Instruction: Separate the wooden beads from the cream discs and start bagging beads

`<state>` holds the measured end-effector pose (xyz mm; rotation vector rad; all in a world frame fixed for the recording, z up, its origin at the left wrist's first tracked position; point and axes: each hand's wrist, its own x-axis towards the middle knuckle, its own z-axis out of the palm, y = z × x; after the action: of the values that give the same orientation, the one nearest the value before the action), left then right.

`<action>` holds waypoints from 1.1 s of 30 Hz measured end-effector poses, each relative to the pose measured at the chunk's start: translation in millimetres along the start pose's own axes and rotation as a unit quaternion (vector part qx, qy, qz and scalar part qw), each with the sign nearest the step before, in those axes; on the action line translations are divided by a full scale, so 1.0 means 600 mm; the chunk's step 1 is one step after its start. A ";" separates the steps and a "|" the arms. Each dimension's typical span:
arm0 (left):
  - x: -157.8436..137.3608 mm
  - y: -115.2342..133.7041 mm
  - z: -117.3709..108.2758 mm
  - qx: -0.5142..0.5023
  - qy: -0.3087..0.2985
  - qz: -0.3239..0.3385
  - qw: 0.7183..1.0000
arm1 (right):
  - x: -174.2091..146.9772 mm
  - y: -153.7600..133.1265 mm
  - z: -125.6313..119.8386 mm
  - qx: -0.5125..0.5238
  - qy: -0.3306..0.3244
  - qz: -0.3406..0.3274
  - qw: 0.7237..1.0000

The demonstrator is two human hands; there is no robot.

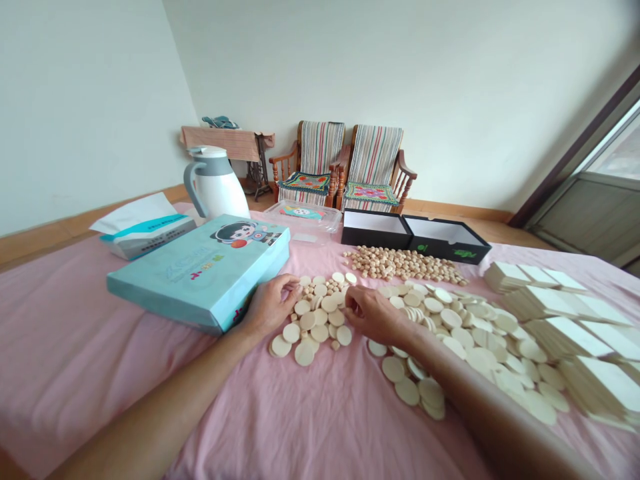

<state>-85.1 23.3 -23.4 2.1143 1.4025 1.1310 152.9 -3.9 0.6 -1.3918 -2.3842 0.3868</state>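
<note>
A small mixed pile of pale wooden discs (320, 319) and little wooden beads (320, 289) lies on the pink cloth between my two hands. At its left edge rests my left hand (273, 303), with fingers curled inward beside the discs. My right hand (373, 310) is at the pile's right side, its fingers bent down and closed. Whatever either hand may hold is hidden behind the fingers. Right of the right hand, partly behind my forearm, spreads a larger heap of wooden discs (483, 340).
A light-blue box (200, 267) lies left, near a tissue pack (145, 227) and a white-grey jug (220, 187). Farther back are a clear plastic container (320, 223), black trays (375, 235) and a bead heap (400, 262). Stacked wooden squares (575, 333) stand right.
</note>
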 end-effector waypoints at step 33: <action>-0.002 -0.010 0.001 0.029 -0.022 0.004 0.999 | 0.100 0.029 0.007 -0.114 -0.016 -0.012 0.993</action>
<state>-88.5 25.2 -28.1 2.1730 1.4250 1.0514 137.3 56.6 -0.4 -1.4593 -2.5340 0.1327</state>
